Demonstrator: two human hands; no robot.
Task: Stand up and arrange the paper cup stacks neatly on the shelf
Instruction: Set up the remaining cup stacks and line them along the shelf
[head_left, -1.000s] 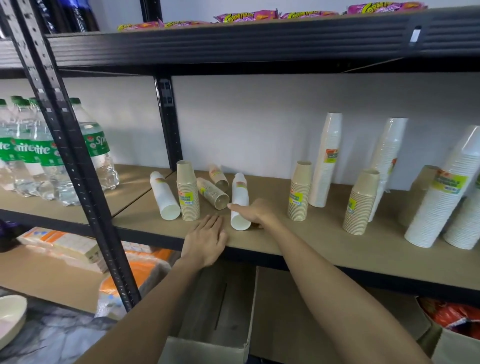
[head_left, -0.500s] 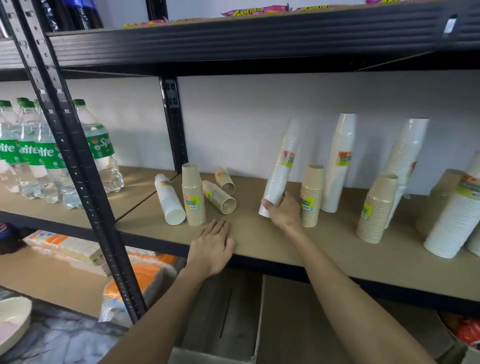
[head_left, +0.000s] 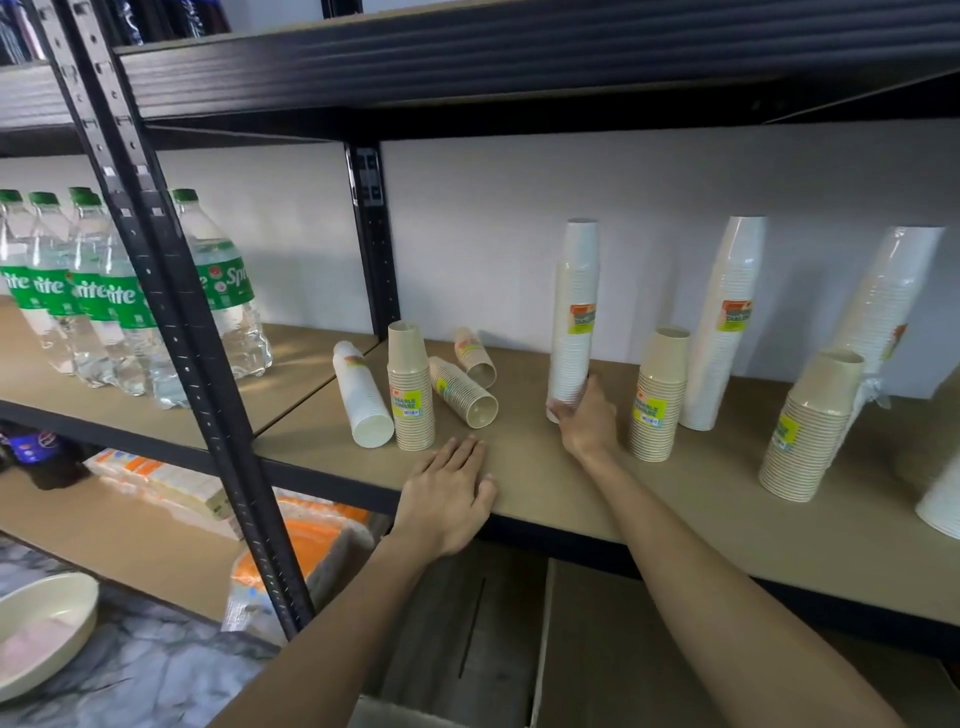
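Note:
My right hand (head_left: 584, 418) grips the base of a tall white cup stack (head_left: 574, 312) that stands nearly upright on the wooden shelf (head_left: 545, 483). My left hand (head_left: 448, 493) rests flat on the shelf's front edge. Left of it, a white stack (head_left: 361, 395) and two tan stacks (head_left: 462, 391) (head_left: 474, 356) lie on their sides around an upright tan stack (head_left: 410, 392). To the right stand a tan stack (head_left: 657, 395), a tall white stack (head_left: 727, 322), another tan stack (head_left: 810, 431) and a leaning white stack (head_left: 888, 301).
A black shelf post (head_left: 171, 322) rises at the left, with Sprite bottles (head_left: 130, 296) on the neighbouring shelf. A black upper shelf (head_left: 519, 67) hangs overhead. Below are packets (head_left: 171, 483), a cardboard box (head_left: 519, 649) and a white bowl (head_left: 36, 629).
My right hand lifted the white stack from lying on its side and tipped it up until nearly upright, moving it right beside the tan stack. My left hand stayed on the shelf edge.

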